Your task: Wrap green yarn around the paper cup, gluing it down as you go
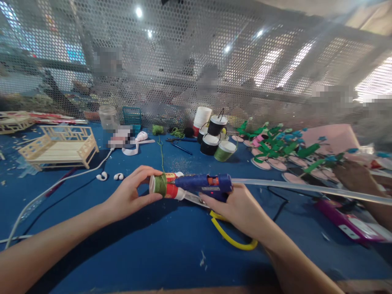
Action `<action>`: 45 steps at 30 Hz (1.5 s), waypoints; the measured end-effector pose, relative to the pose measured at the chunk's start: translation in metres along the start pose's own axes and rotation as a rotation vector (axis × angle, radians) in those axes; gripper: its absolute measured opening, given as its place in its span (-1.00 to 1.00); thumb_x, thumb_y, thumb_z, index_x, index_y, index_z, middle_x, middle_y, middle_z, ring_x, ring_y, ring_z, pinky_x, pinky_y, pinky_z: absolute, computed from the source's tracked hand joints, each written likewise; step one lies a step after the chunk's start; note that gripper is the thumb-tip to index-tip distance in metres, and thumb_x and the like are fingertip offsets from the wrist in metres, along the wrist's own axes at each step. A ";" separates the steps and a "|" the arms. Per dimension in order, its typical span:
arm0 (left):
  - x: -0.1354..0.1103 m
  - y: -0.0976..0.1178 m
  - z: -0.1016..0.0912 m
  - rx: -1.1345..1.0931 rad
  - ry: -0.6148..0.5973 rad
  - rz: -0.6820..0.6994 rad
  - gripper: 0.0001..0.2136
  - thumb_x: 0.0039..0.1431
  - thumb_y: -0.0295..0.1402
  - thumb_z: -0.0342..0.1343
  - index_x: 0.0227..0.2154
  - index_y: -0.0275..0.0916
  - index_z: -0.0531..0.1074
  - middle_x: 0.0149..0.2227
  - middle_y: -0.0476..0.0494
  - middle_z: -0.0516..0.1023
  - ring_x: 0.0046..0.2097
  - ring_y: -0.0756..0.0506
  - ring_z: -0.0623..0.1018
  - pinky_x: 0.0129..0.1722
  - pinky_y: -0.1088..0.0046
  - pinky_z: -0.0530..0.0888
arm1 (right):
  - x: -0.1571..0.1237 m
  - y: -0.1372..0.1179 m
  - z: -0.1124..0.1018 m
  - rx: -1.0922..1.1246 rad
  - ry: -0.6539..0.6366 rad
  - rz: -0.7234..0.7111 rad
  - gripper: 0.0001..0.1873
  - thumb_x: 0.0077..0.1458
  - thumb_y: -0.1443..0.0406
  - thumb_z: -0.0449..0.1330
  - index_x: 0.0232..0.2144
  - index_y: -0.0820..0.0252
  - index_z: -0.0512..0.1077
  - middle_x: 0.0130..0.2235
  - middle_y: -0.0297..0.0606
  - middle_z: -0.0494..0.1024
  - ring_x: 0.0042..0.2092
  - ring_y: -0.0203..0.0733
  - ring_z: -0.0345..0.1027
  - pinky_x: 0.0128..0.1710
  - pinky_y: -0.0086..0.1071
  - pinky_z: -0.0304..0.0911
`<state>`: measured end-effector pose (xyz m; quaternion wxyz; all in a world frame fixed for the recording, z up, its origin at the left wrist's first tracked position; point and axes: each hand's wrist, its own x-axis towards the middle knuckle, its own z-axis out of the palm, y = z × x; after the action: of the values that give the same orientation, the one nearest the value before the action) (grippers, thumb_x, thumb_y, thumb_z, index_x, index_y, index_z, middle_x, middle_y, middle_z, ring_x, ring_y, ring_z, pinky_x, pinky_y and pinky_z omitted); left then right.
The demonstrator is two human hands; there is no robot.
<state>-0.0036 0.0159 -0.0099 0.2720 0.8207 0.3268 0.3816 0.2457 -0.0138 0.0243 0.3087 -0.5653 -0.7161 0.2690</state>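
Note:
My left hand (130, 195) is closed around a small cup (161, 185) lying on its side, partly wrapped in green yarn with a red band showing. A green yarn strand (161, 153) runs from it to a yarn ball (157, 129) further back. My right hand (237, 206) grips a blue hot glue gun (208, 183), its nozzle touching the cup. A long clear glue stick (306, 188) sticks out of the gun's back to the right. The yellow stand (232, 239) of the gun hangs below my right hand.
On the blue table (153, 253) stand a wooden stick bench (59, 146), two white earbuds (110, 176), a white cable (45, 192), stacked and yarn-wrapped cups (214, 136), and pink discs with green paper plants (275, 151). Another person's hand (355, 177) rests at right. A perforated mesh screen (196, 61) closes the back.

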 end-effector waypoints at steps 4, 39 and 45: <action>0.000 0.001 0.001 -0.029 0.011 -0.017 -0.67 0.08 -0.34 0.13 -0.08 -0.17 0.27 -0.11 -0.17 0.30 -0.11 -0.11 0.43 -0.12 0.28 0.46 | 0.000 -0.002 -0.001 -0.010 0.011 -0.045 -0.76 -0.08 0.17 0.13 -0.47 0.25 0.42 -0.53 -0.30 0.46 -0.50 -0.22 0.29 -0.50 -0.41 0.27; 0.003 0.009 0.002 -0.201 0.004 -0.312 -0.63 0.01 -0.26 0.13 -0.13 -0.27 0.24 -0.17 -0.20 0.42 -0.18 -0.13 0.50 -0.15 0.24 0.46 | -0.004 -0.002 0.001 -0.089 0.007 -0.076 -0.77 -0.07 0.20 0.12 -0.41 0.24 0.46 -0.50 -0.26 0.51 -0.49 -0.18 0.35 -0.47 -0.35 0.29; 0.003 0.007 0.002 -0.198 -0.008 -0.301 -0.64 0.04 -0.26 0.12 -0.12 -0.26 0.23 -0.18 -0.18 0.43 -0.19 -0.13 0.51 -0.16 0.22 0.47 | -0.002 -0.003 0.000 -0.100 -0.021 -0.074 -0.74 -0.05 0.19 0.12 -0.36 0.23 0.47 -0.46 -0.25 0.54 -0.45 -0.15 0.38 -0.45 -0.34 0.30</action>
<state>0.0014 0.0133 -0.0047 0.4067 0.7333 0.4057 0.3635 0.2442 -0.0163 0.0257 0.2825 -0.5501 -0.7523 0.2273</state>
